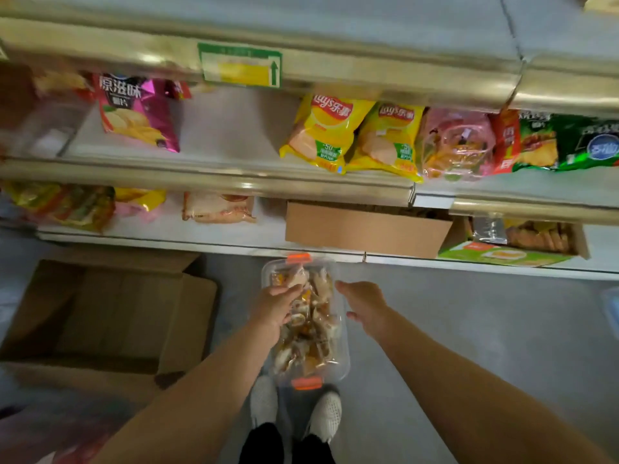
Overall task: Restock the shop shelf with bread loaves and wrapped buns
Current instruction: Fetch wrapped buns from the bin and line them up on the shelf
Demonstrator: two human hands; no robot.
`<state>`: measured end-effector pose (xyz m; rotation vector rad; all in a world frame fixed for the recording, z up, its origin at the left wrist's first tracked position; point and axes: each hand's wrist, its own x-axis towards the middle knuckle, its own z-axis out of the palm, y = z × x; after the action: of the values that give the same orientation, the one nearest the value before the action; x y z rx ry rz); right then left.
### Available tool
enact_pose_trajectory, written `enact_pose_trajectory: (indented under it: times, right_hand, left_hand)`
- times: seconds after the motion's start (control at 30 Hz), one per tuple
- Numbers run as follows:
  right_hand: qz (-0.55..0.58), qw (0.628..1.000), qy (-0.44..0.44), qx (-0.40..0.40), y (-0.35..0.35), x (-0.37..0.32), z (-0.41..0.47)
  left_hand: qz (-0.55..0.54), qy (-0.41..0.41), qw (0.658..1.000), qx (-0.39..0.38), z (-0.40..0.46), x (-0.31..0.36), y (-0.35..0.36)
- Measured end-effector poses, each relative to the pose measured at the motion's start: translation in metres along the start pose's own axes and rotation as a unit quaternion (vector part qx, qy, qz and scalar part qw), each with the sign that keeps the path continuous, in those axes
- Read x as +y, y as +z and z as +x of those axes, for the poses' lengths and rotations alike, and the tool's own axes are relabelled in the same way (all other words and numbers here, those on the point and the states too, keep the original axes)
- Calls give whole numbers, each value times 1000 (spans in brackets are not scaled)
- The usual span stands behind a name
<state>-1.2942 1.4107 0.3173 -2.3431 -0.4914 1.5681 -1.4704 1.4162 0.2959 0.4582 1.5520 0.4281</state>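
Note:
A clear plastic bin (341, 360) with orange latches sits on the floor before my feet, full of wrapped buns (318, 339). My left hand (274, 308) reaches into the bin's far end, and its fingers and thumb close round one wrapped bun (298, 277). Over the bin's right rim, my right hand (363, 303) hovers with fingers straight and holds nothing. The bottom shelf (160, 234) carries a bagged bread loaf (217, 207) left of centre.
An open brown carton (365, 229) and a green-fronted box of baked goods (522, 244) stand on the bottom shelf. Chip bags (321, 132) line the shelf above. A large open cardboard box (110, 313) lies on the floor at left.

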Motion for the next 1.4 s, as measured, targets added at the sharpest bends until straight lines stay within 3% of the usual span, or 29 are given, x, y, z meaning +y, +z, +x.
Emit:
enact_pose_trajectory:
  times: [0.33, 0.8, 1.03, 1.4]
  right_hand:
    - [-1, 997, 78, -22, 65, 113, 111]
    - [-80, 993, 80, -14, 113, 193, 198]
    - [-76, 994, 74, -26, 130, 227, 219]
    - [-63, 994, 89, -14, 161, 254, 241]
  left_hand:
    - [38, -64, 997, 20, 109, -132, -6]
    - [100, -103, 989, 37, 191, -242, -13]
    - [170, -53, 982, 67, 210, -274, -7]
    - [145, -33, 984, 97, 246, -323, -17]
